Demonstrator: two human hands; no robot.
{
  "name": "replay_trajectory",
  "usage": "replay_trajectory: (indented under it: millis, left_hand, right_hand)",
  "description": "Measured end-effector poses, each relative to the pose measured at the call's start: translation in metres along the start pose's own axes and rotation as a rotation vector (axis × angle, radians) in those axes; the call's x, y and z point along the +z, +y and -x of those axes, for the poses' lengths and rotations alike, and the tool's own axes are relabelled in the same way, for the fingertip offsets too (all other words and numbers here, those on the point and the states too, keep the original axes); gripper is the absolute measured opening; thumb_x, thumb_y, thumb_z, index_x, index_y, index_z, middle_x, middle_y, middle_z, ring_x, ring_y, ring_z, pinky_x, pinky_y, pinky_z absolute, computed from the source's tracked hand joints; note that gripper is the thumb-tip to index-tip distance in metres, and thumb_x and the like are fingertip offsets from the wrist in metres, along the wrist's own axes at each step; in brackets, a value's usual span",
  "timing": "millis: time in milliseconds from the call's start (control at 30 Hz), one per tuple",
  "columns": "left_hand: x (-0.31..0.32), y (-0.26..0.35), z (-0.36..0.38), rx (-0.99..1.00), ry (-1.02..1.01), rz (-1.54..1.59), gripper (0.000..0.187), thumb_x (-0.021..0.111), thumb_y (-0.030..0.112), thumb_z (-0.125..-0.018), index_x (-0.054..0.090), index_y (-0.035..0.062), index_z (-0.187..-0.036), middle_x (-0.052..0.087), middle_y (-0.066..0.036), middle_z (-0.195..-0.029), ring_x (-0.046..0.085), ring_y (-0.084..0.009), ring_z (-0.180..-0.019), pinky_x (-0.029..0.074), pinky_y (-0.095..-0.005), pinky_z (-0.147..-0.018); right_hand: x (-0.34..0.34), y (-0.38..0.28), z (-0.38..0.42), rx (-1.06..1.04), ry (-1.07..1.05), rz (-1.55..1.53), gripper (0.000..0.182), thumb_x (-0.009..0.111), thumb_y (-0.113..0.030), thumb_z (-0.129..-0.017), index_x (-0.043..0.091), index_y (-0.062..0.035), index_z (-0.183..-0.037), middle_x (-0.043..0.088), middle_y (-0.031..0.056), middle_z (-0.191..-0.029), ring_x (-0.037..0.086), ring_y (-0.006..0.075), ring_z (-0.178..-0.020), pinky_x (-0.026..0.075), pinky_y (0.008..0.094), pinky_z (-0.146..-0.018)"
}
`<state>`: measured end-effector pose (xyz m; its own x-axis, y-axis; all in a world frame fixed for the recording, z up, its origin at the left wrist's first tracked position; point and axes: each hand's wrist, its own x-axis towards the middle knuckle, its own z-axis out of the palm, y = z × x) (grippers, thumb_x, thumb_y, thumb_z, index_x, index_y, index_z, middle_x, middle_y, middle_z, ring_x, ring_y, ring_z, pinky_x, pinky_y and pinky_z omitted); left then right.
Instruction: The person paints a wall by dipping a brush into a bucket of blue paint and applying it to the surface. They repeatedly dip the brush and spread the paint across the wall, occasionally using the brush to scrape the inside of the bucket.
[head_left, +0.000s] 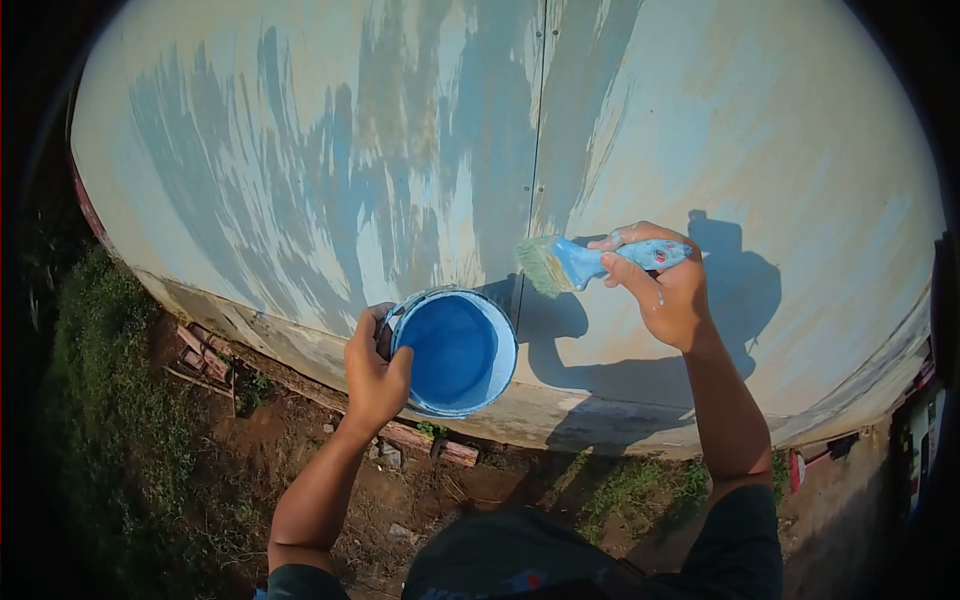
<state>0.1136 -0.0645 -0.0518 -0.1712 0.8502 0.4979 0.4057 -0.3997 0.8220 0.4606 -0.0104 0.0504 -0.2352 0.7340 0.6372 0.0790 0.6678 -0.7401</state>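
Note:
My left hand (378, 372) grips the rim of a round paint bucket (508, 345), thumb over the edge and fingers around the outside. Blue paint (450, 350) shows inside, and lighter smears coat the inner wall. In my right hand (665, 285) is a paintbrush (575, 264), held by its paint-spattered blue handle. Its pale bristles point left, above and to the right of the bucket. Behind both stands a wall (650, 120) with uneven blue-grey strokes over a pale surface. Specks of paint dot my right hand.
A vertical seam with screws (537, 130) divides the wall panels. Along the wall's foot lie bricks and wood pieces (205, 355) on bare soil. Grass and weeds (110, 390) grow at the left. My arm's shadow falls on the wall at the right.

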Motion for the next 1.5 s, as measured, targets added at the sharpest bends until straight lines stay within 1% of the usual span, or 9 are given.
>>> replay_trajectory:
  millis: [200, 233, 600, 667, 933, 1133, 1200, 1333, 1500]
  left_hand:
    - [0.025, 0.022, 0.008, 0.1, -0.093, -0.104, 0.04, 0.059, -0.004, -0.081, 0.055, -0.0051, -0.121, 0.065, -0.015, -0.081, 0.061, -0.0178, -0.069, 0.05, -0.0319, -0.066]
    - [0.03, 0.019, 0.01, 0.147, -0.097, -0.106, 0.041, 0.06, -0.003, -0.08, 0.056, -0.003, -0.121, 0.063, -0.017, -0.077, 0.061, -0.0257, -0.064, 0.05, -0.0345, -0.065]
    - [0.07, 0.048, 0.031, 0.198, -0.105, -0.173, 0.043, 0.062, -0.003, -0.08, 0.055, -0.0013, -0.123, 0.061, -0.017, -0.073, 0.06, -0.0296, -0.061, 0.05, -0.0362, -0.061]
    - [0.074, 0.057, 0.033, 0.092, -0.167, -0.2, 0.044, 0.055, -0.008, -0.082, 0.054, -0.0079, -0.125, 0.07, -0.02, -0.101, 0.07, -0.0174, -0.095, 0.056, -0.0301, -0.085]
    - [0.096, 0.073, 0.036, 0.088, -0.193, -0.193, 0.044, 0.055, -0.009, -0.082, 0.054, -0.0084, -0.126, 0.07, -0.02, -0.102, 0.07, -0.0178, -0.098, 0.055, -0.03, -0.085]
    - [0.106, 0.079, 0.031, 0.073, -0.201, -0.154, 0.043, 0.055, -0.009, -0.081, 0.054, -0.0082, -0.124, 0.069, -0.017, -0.099, 0.065, -0.0133, -0.089, 0.053, -0.0273, -0.077]
    - [0.109, 0.085, 0.03, 0.038, -0.208, -0.145, 0.043, 0.055, -0.009, -0.081, 0.054, -0.0082, -0.123, 0.067, -0.015, -0.096, 0.062, -0.0112, -0.083, 0.051, -0.0261, -0.074]
    - [0.123, 0.068, 0.034, -0.03, -0.117, -0.034, 0.041, 0.056, -0.006, -0.08, 0.056, -0.0074, -0.121, 0.06, -0.009, -0.082, 0.051, -0.0088, -0.072, 0.045, -0.0265, -0.064]
    - [0.138, 0.058, 0.047, -0.025, -0.052, 0.055, 0.04, 0.059, -0.003, -0.079, 0.057, -0.0067, -0.119, 0.055, -0.005, -0.073, 0.045, -0.0082, -0.067, 0.041, -0.0285, -0.059]
  right_hand:
    - [-0.001, -0.007, 0.028, -0.256, -0.686, 0.026, 0.035, 0.077, 0.006, -0.082, 0.075, -0.0058, -0.115, 0.075, 0.0147, -0.12, 0.075, 0.0294, -0.098, 0.061, 0.0357, -0.084]
    - [0.002, -0.006, 0.034, -0.264, -0.704, 0.02, 0.035, 0.077, 0.006, -0.082, 0.075, -0.0058, -0.115, 0.075, 0.0147, -0.12, 0.075, 0.0294, -0.098, 0.061, 0.0357, -0.084]
    - [-0.011, 0.026, 0.065, -0.378, -0.801, 0.427, 0.05, 0.079, 0.004, -0.067, 0.076, -0.0112, -0.115, 0.072, 0.0071, -0.125, 0.068, 0.029, -0.114, 0.059, 0.0383, -0.093]
    - [-0.014, 0.026, 0.066, -0.357, -0.806, 0.398, 0.047, 0.076, 0.006, -0.068, 0.076, -0.0097, -0.112, 0.073, 0.008, -0.123, 0.069, 0.0297, -0.113, 0.059, 0.0389, -0.092]
    - [-0.03, 0.028, 0.073, -0.314, -0.907, 0.422, 0.042, 0.075, 0.007, -0.069, 0.077, -0.0083, -0.108, 0.075, 0.0066, -0.119, 0.07, 0.0281, -0.111, 0.059, 0.0383, -0.089]
    - [-0.049, 0.025, 0.074, -0.33, -0.803, 0.384, 0.032, 0.078, 0.004, -0.076, 0.076, -0.006, -0.107, 0.077, 0.0094, -0.11, 0.073, 0.028, -0.099, 0.06, 0.0348, -0.081]
    - [-0.056, 0.024, 0.081, -0.07, -0.584, 0.224, 0.027, 0.083, -0.001, -0.08, 0.076, -0.0043, -0.106, 0.077, 0.0127, -0.106, 0.074, 0.0263, -0.09, 0.06, 0.0354, -0.079]
    - [-0.064, 0.052, 0.098, -0.115, -0.239, -0.006, 0.017, 0.082, -0.003, -0.087, 0.074, 0.0002, -0.102, 0.077, 0.015, -0.1, 0.075, 0.0225, -0.08, 0.059, 0.0337, -0.072]
    - [-0.06, 0.087, 0.136, 0.428, 0.169, -0.494, 0.011, 0.074, 0.0, -0.092, 0.069, 0.003, -0.101, 0.072, 0.0095, -0.101, 0.074, 0.0212, -0.089, 0.062, 0.0377, -0.077]
